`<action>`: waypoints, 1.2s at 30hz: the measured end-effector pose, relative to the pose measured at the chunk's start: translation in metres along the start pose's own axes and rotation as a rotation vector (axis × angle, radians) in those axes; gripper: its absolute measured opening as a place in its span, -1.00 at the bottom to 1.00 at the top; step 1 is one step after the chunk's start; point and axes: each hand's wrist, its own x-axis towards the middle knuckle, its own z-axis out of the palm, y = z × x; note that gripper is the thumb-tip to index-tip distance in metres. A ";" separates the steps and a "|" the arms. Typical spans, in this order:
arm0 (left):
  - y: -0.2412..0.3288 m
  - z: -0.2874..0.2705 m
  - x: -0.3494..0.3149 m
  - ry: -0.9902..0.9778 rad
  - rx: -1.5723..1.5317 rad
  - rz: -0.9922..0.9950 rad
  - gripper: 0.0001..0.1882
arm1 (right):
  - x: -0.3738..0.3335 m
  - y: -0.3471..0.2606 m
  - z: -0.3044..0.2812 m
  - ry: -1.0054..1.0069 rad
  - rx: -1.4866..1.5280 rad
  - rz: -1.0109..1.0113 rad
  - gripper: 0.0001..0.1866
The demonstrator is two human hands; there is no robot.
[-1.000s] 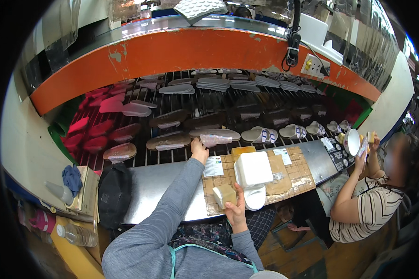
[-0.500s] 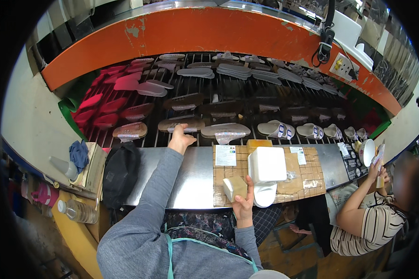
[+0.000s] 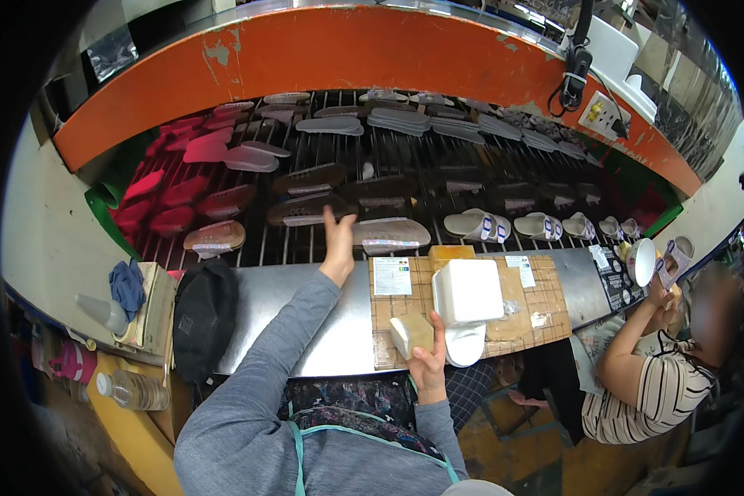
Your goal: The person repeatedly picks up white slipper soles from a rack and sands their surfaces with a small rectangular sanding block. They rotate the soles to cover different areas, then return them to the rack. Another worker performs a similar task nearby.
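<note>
My left hand (image 3: 338,238) reaches over the front of the dark slatted rack, fingers apart, beside the right end of a brown shoe sole with a shiny strip (image 3: 307,209). Just right of the fingers lies a pale sole with a patterned strip (image 3: 391,235). Low over the cardboard, my right hand (image 3: 428,364) grips a tan block with a white side (image 3: 411,335). Its index finger points up next to a white square tub (image 3: 468,291). Beneath the tub shows a rounded white piece (image 3: 465,349), and a yellowish block (image 3: 452,255) sits behind it.
Rows of soles and slippers (image 3: 478,225) cover the slatted rack (image 3: 256,223). A taped cardboard sheet (image 3: 546,310) lies on the metal ledge (image 3: 326,335), left of it a black cap (image 3: 207,318). At right a co-worker (image 3: 649,372) holds a slipper (image 3: 676,258).
The brown sole by my left hand sits slightly farther back. My left hand has come off its strip to its right end. The co-worker's hands now hold up a slipper. The view shifted slightly.
</note>
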 end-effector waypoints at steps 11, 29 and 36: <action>-0.037 0.202 0.025 -0.807 0.014 -0.800 -0.44 | -0.001 0.006 -0.008 -0.024 0.002 0.011 -0.12; 0.054 0.097 -0.085 -0.763 -0.264 -0.122 -0.59 | -0.015 0.007 -0.001 -0.011 -0.176 -0.051 -0.13; 0.077 -0.045 -0.172 -0.530 0.419 0.279 -0.56 | -0.066 -0.024 0.001 0.178 -1.038 -0.647 -0.44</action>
